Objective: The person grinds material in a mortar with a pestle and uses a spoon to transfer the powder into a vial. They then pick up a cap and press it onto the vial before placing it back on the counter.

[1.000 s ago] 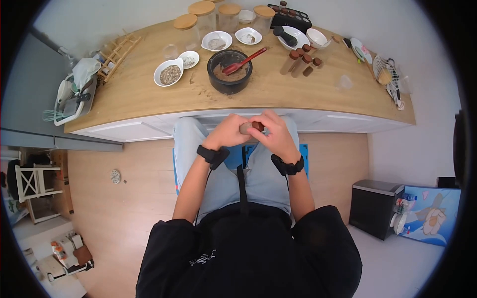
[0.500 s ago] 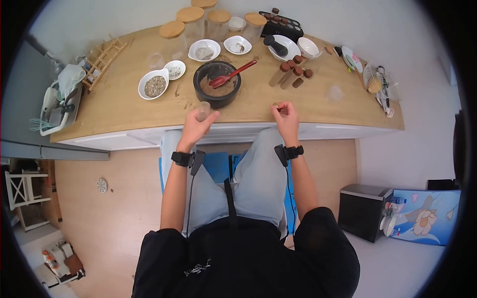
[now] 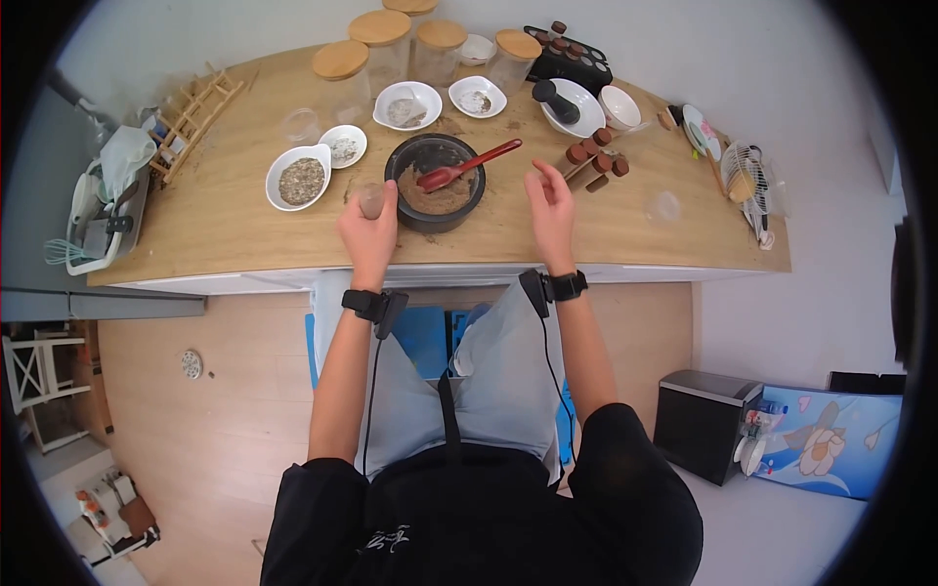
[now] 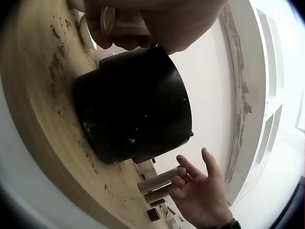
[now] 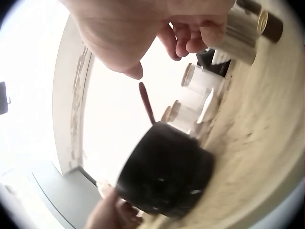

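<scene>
Grips a clear vial (image 3: 371, 201) in the curled left hand (image 3: 368, 234), just left of the black bowl (image 3: 430, 223) with its red spatula (image 3: 442, 178) and brown powder (image 3: 437, 202), and holds the right hand (image 3: 554, 223) open, thumb and forefinger apart, to the bowl's right.

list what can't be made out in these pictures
Head view: how full the small bottle is; fingers of the left hand wrap it
Right wrist view: lower end of the red spatula, behind the black bowl
Head view: rearmost jar lid, cut off by the top edge
Head view: shirt lettering, too small and blurred
</scene>
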Available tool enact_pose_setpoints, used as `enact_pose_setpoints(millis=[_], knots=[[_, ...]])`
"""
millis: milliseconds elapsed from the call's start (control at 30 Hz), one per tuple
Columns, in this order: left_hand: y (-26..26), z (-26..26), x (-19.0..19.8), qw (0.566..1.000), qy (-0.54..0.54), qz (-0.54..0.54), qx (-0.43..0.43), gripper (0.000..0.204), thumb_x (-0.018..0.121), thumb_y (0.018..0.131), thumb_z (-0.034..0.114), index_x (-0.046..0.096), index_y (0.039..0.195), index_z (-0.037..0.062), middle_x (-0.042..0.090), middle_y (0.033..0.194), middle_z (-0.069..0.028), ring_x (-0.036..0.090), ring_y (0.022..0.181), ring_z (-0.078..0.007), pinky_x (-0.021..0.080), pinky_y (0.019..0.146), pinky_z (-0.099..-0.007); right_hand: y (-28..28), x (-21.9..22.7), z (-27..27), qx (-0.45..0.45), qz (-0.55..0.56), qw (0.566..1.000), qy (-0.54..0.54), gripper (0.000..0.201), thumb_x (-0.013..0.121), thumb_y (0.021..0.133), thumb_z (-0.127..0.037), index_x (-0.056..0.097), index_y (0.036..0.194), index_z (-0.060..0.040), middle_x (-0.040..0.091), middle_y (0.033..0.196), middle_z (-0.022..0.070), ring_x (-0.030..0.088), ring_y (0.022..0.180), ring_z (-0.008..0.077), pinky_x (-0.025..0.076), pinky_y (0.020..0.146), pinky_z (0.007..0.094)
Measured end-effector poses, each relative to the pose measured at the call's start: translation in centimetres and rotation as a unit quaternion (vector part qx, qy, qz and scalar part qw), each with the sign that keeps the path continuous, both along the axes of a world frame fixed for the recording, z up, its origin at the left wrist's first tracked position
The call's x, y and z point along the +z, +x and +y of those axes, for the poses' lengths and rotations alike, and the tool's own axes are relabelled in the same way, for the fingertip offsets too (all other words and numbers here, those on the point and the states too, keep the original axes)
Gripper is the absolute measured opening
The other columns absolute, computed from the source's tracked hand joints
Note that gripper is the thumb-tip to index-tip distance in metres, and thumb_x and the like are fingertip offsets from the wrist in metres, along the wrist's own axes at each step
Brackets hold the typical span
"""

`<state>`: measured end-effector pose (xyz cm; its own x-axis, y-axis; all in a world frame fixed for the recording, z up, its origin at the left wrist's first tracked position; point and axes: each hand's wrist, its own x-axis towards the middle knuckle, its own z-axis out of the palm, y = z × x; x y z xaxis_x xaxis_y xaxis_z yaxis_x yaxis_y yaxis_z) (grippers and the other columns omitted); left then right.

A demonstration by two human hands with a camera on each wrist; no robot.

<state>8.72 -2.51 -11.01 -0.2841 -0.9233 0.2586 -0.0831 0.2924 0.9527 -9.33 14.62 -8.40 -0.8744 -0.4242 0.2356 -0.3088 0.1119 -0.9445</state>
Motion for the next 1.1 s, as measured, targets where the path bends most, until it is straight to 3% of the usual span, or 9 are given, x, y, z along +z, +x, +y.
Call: enact_pose_setpoints(millis=[33,167,267,333,467,533,700,833,1100], knots=[[-0.1,-0.1,-0.2,1.0,0.003,-0.016,0.001,0.033,0.074,0.09,0.028,0.066,0.084,-0.0032,0.063,0.069,-0.0028,0.054,0.065,-0.0106,0.047,0.062,-0.0298,-0.3,0.7,-1.7,0.054,-0.149,0.983,-0.091,0.035,0.071,0.091,-0.025,0.064,0.115,-0.0007,0.055,0.083,-0.0045,0.048,0.073,0.0062,0.039,0.065,0.0224],[-0.4,-0.5,-0.3,0.999,0.031,0.0,-0.009,0.032,0.076,0.089,0.027,0.066,0.084,-0.0031,0.066,0.07,-0.0103,0.057,0.064,-0.0147,0.048,0.063,-0.0328,-2.4,1.9,-6.1,0.149,-0.26,0.954,-0.023,0.028,0.064,0.097,-0.026,0.068,0.116,-0.0051,0.057,0.082,-0.0059,0.048,0.07,0.0035,0.037,0.058,0.019],[-0.2,-0.8,-0.7,0.997,0.054,0.042,-0.025,0.033,0.075,0.089,0.027,0.065,0.083,-0.0035,0.066,0.071,-0.0105,0.056,0.064,-0.0147,0.048,0.063,-0.0334,-2.0,4.2,-7.5,0.24,-0.093,0.966,0.036,0.026,0.065,0.097,-0.026,0.071,0.108,-0.0035,0.063,0.083,-0.002,0.053,0.073,0.0032,0.04,0.06,0.018],[-0.2,-0.9,-1.2,0.994,0.083,0.053,-0.044,0.033,0.074,0.09,0.027,0.065,0.082,-0.0038,0.065,0.072,-0.0098,0.055,0.066,-0.0141,0.048,0.063,-0.0331,-1.0,8.2,-6.1,0.288,-0.033,0.936,0.2,0.024,0.067,0.095,-0.022,0.072,0.099,0.0012,0.071,0.085,0.0035,0.062,0.078,0.0075,0.049,0.067,0.0238],[-0.2,-0.7,-1.3,0.993,0.106,0.029,-0.044,0.032,0.074,0.09,0.026,0.064,0.082,-0.0034,0.065,0.072,-0.0083,0.054,0.067,-0.0131,0.047,0.064,-0.0322,-1.4,8.7,-4.8,0.321,-0.019,0.935,0.152,0.022,0.066,0.094,-0.017,0.071,0.105,0.0017,0.071,0.088,0.0053,0.063,0.078,0.0094,0.05,0.068,0.0246],[-0.4,-0.6,-1.2,0.992,0.105,0.064,-0.042,0.033,0.074,0.09,0.026,0.063,0.079,-0.0031,0.064,0.071,-0.0068,0.052,0.066,-0.0118,0.046,0.063,-0.0315,-1.0,8.6,-5.0,0.348,0.132,0.921,0.113,0.022,0.067,0.094,-0.013,0.071,0.111,-0.0006,0.071,0.093,0.0061,0.063,0.078,0.0107,0.051,0.07,0.0253],[-0.5,-0.4,-1.3,0.99,0.112,0.078,-0.035,0.033,0.075,0.089,0.024,0.061,0.077,-0.0026,0.061,0.069,-0.0043,0.05,0.066,-0.0097,0.045,0.061,-0.0305,-1.2,6.7,-4.5,0.395,0.065,0.9,0.173,0.024,0.064,0.096,-0.01,0.069,0.118,-0.001,0.069,0.102,0.0061,0.064,0.09,0.0105,0.05,0.079,0.0237],[-0.6,-0.1,-1.0,0.989,0.122,0.076,-0.019,0.033,0.075,0.089,0.024,0.06,0.076,-0.0022,0.059,0.067,-0.0029,0.049,0.065,-0.0093,0.044,0.059,-0.0297,-1.9,9.2,-4.1,0.435,0.046,0.856,0.276,0.025,0.063,0.097,-0.011,0.069,0.12,-0.0017,0.069,0.102,0.0059,0.064,0.094,0.01,0.051,0.081,0.0248],[-0.8,-0.2,-1.4,0.991,0.116,0.066,-0.015,0.033,0.075,0.089,0.025,0.061,0.077,-0.002,0.059,0.067,-0.0037,0.049,0.064,-0.0102,0.045,0.06,-0.0305,-1.8,8.2,-5.7,0.436,0.076,0.873,0.205,0.024,0.063,0.097,-0.012,0.069,0.118,-0.0022,0.069,0.103,0.0059,0.062,0.088,0.0104,0.05,0.078,0.0247]])
